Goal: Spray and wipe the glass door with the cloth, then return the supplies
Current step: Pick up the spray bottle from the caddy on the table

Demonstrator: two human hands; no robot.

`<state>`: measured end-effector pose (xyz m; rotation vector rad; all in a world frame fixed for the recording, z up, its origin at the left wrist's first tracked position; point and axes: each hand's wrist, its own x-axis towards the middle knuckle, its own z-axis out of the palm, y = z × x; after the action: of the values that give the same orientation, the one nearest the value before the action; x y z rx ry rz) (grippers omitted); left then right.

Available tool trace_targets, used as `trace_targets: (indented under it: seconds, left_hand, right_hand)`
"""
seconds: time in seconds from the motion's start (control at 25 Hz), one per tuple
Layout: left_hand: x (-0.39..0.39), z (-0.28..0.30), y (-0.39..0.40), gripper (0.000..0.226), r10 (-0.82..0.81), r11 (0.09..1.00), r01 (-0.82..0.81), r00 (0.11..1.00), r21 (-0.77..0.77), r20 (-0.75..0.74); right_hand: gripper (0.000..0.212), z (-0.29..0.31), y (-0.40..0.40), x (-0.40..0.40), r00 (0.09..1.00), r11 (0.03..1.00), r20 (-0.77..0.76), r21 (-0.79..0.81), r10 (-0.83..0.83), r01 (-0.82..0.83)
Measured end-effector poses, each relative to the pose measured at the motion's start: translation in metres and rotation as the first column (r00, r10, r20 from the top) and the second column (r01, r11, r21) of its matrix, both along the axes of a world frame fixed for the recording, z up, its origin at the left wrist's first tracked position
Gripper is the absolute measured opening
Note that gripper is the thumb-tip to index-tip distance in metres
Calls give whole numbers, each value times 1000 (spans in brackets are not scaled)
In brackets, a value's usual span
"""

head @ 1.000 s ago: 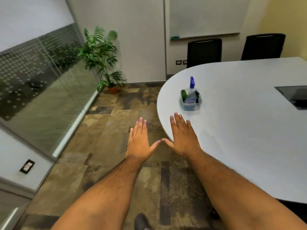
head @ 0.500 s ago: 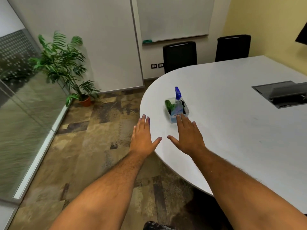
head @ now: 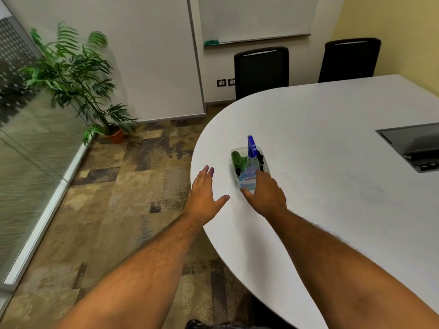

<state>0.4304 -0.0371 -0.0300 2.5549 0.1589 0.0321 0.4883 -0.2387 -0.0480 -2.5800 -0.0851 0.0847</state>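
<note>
A clear plastic tub [head: 265, 160] stands on the white oval table [head: 332, 191] near its rounded left end. In the tub are a spray bottle [head: 250, 162] with a blue trigger head, a green cloth [head: 238, 160] and something dark behind the bottle. My right hand [head: 264, 194] is spread flat, its fingers reaching the tub's near side in front of the bottle; it holds nothing. My left hand [head: 205, 193] is open with fingers together, hovering over the table's left edge, a little left of the tub. The glass wall [head: 28, 138] with its dotted frosted band runs along the left.
A potted palm [head: 78, 79] stands in the corner by the glass. Two black chairs [head: 261, 71] are at the table's far side, under a whiteboard [head: 256, 17]. A grey cable hatch [head: 413, 146] is set in the tabletop at right. Patterned carpet [head: 107, 210] covers the floor.
The view has swung right, away from the glass and toward the table. Both hands have moved forward; my right hand now reaches the tub, and my left is over the table edge.
</note>
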Motion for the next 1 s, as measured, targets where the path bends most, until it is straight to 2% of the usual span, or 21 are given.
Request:
trace_targets:
  seconds: [0.16,0.28,0.36,0.56,0.72,0.88,1.0]
  left_hand:
    - [37,-4,-1,93,14,1000,-14,999,-3,-42]
    - [51,-8,-8,87,99,994,-102,993,-45,-68]
    - [52,-13,-11,83,129,988,-135,988,-73,-85]
    - [52,-23,-8,74,206,970,-217,973,-108,-99]
    - [56,-12,-1,64,267,953,-272,962,-134,-56]
    - [54,14,6,61,392,896,-371,919,-243,45]
    - [27,38,26,57,531,792,-425,834,-438,152]
  right_hand:
    - [55,-8,-5,61,997,972,-71,231,-30,46]
    - [63,-17,-8,103,992,950,-122,306,-32,68]
    - [60,-24,-4,123,992,933,-127,356,-17,61]
    - [28,-26,9,172,976,947,-162,310,144,-88]
    - [37,12,29,178,965,921,-49,314,257,-230]
    - [38,71,76,157,910,791,51,476,412,-385]
    - [28,106,120,116,818,653,118,543,563,-527]
